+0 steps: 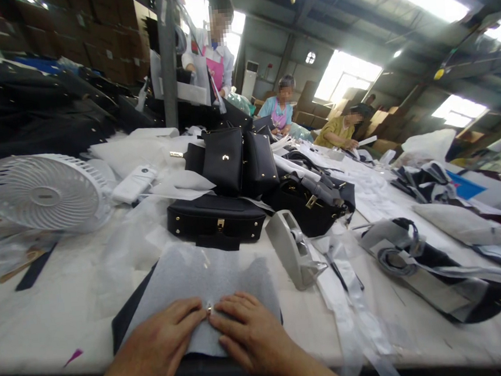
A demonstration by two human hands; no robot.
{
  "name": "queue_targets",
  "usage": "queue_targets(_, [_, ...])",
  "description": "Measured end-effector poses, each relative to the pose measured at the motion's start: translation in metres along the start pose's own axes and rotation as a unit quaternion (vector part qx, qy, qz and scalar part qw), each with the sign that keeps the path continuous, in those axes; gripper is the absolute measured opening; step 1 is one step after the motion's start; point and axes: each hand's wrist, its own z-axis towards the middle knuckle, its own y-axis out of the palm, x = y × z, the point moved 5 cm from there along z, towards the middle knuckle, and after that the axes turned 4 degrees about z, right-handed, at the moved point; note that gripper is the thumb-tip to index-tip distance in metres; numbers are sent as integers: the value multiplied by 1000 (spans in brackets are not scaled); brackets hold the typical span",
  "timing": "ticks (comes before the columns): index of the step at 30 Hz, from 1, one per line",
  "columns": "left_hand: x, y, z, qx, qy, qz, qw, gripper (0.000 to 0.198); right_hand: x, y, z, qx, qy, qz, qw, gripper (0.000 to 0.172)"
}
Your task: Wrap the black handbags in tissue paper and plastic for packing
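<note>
A pale grey protective sheet (223, 272) lies over a black leather bag piece (131, 306), whose dark edges show at the left and right. Small gold-coloured metal hardware (209, 308) pokes through the sheet between my two hands. From the left, my left hand (161, 339) rests on the sheet, fingers stretched toward the hardware. My right hand (247, 326) lies flat on the other side, its fingers spread, with the fingertips close to the same metal part. Just beyond the sheet lies a black handbag (215, 217) with a gold clasp.
A grey tape dispenser (295, 248) stands right of the sheet, beside white strips (348, 296). A white fan (44, 194) and a white box-shaped device (134, 185) are at the left. More black bags (226, 161) are piled behind. A partly wrapped bag (433, 271) lies right. Several people work farther back.
</note>
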Motion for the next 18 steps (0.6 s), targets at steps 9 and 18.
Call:
queue_targets(9, [8,0,-14,29,59,-4,998,45,1,5,2,-27,19,21,999,47])
queue_targets(18, [13,-4,-8,1,83,28,996,61,20,-38,33,47,40,104,993,24])
